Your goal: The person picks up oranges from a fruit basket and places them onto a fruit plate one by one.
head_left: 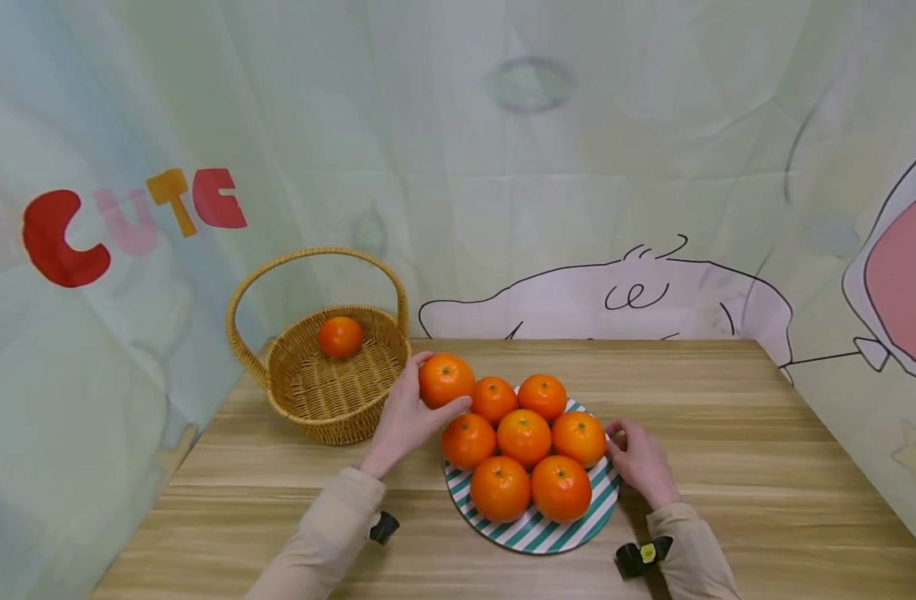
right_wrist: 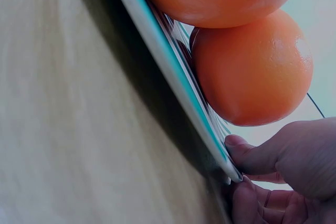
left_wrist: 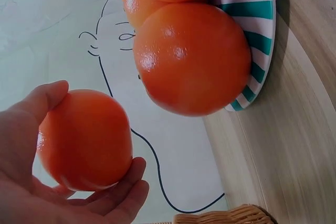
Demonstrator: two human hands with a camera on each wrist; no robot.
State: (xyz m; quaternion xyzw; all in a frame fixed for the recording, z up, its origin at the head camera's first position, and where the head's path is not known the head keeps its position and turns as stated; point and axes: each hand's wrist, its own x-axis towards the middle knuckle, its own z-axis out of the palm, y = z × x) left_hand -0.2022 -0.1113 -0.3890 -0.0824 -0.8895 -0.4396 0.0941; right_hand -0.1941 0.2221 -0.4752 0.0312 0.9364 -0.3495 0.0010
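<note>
My left hand (head_left: 407, 421) grips an orange (head_left: 446, 382) between thumb and fingers, up off the plate's left back edge. In the left wrist view the fingers wrap the sides of this orange (left_wrist: 86, 140), with a gap between it and the other fruit. A round plate with green and white stripes (head_left: 536, 540) bears several more oranges (head_left: 523, 437) packed close together. At the plate's right side, my right hand (head_left: 641, 462) pinches the rim; the right wrist view shows the thumb (right_wrist: 242, 153) on top and curled fingers below.
A wicker basket (head_left: 337, 430) with a tall arched handle (head_left: 318, 252) stands at the back left, one orange (head_left: 341, 337) inside it. Everything rests on a wooden table (head_left: 765, 467). A printed curtain (head_left: 458, 167) hangs behind the table's back edge.
</note>
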